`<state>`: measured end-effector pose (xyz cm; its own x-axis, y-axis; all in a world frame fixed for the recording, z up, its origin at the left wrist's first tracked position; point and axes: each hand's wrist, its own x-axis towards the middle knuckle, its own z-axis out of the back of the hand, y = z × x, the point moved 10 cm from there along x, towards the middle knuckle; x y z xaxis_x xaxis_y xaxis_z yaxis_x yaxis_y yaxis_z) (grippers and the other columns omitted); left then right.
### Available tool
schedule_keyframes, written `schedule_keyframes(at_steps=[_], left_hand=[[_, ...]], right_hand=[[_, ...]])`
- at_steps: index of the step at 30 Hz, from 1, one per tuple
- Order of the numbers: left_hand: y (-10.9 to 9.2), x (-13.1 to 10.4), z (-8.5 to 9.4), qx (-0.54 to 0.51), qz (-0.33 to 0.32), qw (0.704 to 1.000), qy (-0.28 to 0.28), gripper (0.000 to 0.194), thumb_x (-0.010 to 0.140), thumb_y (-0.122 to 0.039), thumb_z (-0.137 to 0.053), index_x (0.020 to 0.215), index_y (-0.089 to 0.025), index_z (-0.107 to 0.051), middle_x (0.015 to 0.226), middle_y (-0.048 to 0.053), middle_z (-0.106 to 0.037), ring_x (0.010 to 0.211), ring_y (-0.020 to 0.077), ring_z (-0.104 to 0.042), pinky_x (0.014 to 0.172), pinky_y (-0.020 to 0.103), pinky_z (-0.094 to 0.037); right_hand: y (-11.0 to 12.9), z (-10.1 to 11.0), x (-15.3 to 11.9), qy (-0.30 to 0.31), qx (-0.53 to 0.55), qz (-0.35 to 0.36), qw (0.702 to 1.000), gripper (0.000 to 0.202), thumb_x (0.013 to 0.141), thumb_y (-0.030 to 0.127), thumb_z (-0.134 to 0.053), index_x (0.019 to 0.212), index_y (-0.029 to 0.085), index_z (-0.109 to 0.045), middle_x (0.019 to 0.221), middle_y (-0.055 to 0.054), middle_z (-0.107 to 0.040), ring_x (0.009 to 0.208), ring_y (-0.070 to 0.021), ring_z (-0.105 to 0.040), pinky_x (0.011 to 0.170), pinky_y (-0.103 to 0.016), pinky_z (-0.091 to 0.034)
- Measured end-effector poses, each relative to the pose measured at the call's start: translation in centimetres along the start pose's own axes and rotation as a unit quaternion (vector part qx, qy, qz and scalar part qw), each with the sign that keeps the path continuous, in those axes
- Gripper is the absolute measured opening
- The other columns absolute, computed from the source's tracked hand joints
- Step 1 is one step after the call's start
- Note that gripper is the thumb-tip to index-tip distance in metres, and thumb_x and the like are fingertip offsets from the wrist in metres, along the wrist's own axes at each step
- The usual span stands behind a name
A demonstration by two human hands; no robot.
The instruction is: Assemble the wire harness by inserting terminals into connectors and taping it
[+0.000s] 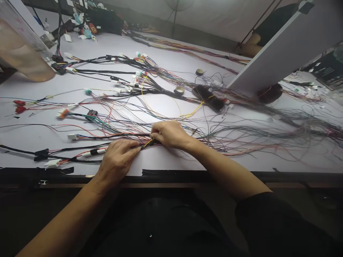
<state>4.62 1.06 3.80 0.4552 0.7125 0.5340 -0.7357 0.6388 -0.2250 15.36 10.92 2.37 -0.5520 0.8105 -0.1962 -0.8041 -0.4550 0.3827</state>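
Both of my hands are on a wire harness (148, 143) near the front of the table. My left hand (118, 157) is closed over the black-wrapped branches, its thumb and fingertips pinching the bundle beside a yellow wire. Just to the right, my right hand (168, 134) pinches the same bundle between thumb and curled fingers. Left of my hands, branches end in a white connector (72, 136) and another white connector (53, 163). A white sleeve with a black band (93, 152) lies by my left wrist. Loose thin wires (227, 134) fan out to the right.
An orange connector (63, 113) and red connectors (19, 106) lie at the left. Farther back are a second harness (158, 87), tape rolls (179, 90) and a dark wrapped bundle (208, 98). A grey panel (268, 50) slants across the right. Black tape (174, 172) lines the front edge.
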Motion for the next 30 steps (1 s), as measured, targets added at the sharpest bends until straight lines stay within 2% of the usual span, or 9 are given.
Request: schedule_keyframes(at_steps=[4,7,9,11,15,18,20,25,30], left_hand=[[-0.2,-0.2,0.0,-0.019,-0.015,1.0,0.0,0.016,0.087,-0.012,-0.056,0.095,-0.02,-0.067,0.102,0.007,-0.069,0.093,0.0202,-0.063,0.082,0.036,-0.047],[-0.1,-0.3,0.0,-0.021,-0.015,1.0,0.001,0.017,0.087,-0.01,-0.056,0.096,-0.02,-0.067,0.101,0.007,-0.068,0.092,0.02,-0.061,0.08,0.036,-0.046],[-0.1,-0.2,0.0,-0.008,-0.009,1.0,-0.001,0.019,0.086,-0.01,-0.057,0.097,-0.02,-0.067,0.096,0.006,-0.068,0.087,0.0193,-0.06,0.078,0.035,-0.045],[-0.2,-0.3,0.2,0.001,0.0,1.0,-0.01,0.02,0.087,-0.01,-0.056,0.098,-0.021,-0.067,0.091,0.005,-0.067,0.083,0.0174,-0.059,0.076,0.034,-0.044],[-0.8,-0.4,0.5,0.004,0.031,0.999,-0.014,0.016,0.091,-0.014,-0.053,0.098,-0.018,-0.067,0.086,0.005,-0.065,0.079,0.0152,-0.057,0.072,0.03,-0.044],[-0.7,-0.7,-0.1,0.026,0.075,0.997,0.022,0.016,0.091,-0.014,-0.051,0.096,-0.016,-0.066,0.088,0.006,-0.064,0.081,0.0168,-0.057,0.072,0.031,-0.045],[-0.6,-1.0,-0.2,0.028,0.099,0.994,0.021,0.017,0.091,-0.013,-0.05,0.097,-0.016,-0.066,0.088,0.007,-0.064,0.082,0.0169,-0.056,0.072,0.031,-0.046],[-0.5,-1.5,0.3,0.001,0.114,0.993,-0.007,0.02,0.09,-0.009,-0.05,0.099,-0.016,-0.066,0.088,0.007,-0.064,0.08,0.0169,-0.055,0.07,0.031,-0.047],[-0.5,-1.6,0.3,-0.018,0.111,0.994,-0.005,0.021,0.089,-0.007,-0.05,0.1,-0.016,-0.066,0.086,0.007,-0.063,0.081,0.0171,-0.055,0.071,0.031,-0.048]], right_hand=[[-2.8,1.7,1.3,-0.033,0.015,-0.058,0.998,0.015,0.09,0.029,-0.052,0.095,0.023,-0.065,0.093,-0.001,-0.07,0.08,-0.0175,-0.059,0.064,-0.027,-0.032],[-3.6,2.8,1.5,-0.096,-0.038,-0.043,0.994,0.016,0.092,0.028,-0.051,0.099,0.022,-0.065,0.101,-0.003,-0.069,0.085,-0.0186,-0.059,0.071,-0.03,-0.033],[-2.7,2.8,0.8,-0.124,-0.055,0.011,0.991,0.018,0.093,0.031,-0.054,0.106,0.022,-0.063,0.108,-0.004,-0.067,0.092,-0.0195,-0.058,0.079,-0.032,-0.033],[-0.5,2.2,-0.6,-0.14,-0.048,0.096,0.984,0.024,0.092,0.038,-0.056,0.108,0.021,-0.062,0.111,-0.006,-0.066,0.098,-0.02,-0.057,0.085,-0.034,-0.031],[2.6,-0.3,-3.0,-0.112,-0.033,0.186,0.975,0.028,0.092,0.046,-0.053,0.092,0.021,-0.066,0.093,-0.004,-0.067,0.087,-0.0181,-0.058,0.086,-0.035,-0.029],[2.7,-1.5,-2.8,-0.091,-0.017,0.16,0.983,0.02,0.092,0.036,-0.053,0.086,0.021,-0.064,0.086,-0.002,-0.066,0.08,-0.0165,-0.058,0.08,-0.033,-0.032],[2.0,-1.8,-2.1,-0.074,0.018,0.114,0.991,0.017,0.091,0.032,-0.052,0.082,0.021,-0.062,0.082,-0.001,-0.065,0.074,-0.0158,-0.057,0.073,-0.031,-0.034],[-0.6,-1.9,-1.4,-0.033,0.139,-0.012,0.99,0.024,0.089,0.04,-0.046,0.079,0.023,-0.058,0.08,-0.002,-0.064,0.072,-0.0177,-0.057,0.064,-0.03,-0.038],[-0.4,-1.9,-1.9,0.012,0.212,0.016,0.977,0.026,0.089,0.041,-0.046,0.079,0.022,-0.062,0.078,-0.003,-0.066,0.073,-0.0186,-0.058,0.067,-0.031,-0.043]])
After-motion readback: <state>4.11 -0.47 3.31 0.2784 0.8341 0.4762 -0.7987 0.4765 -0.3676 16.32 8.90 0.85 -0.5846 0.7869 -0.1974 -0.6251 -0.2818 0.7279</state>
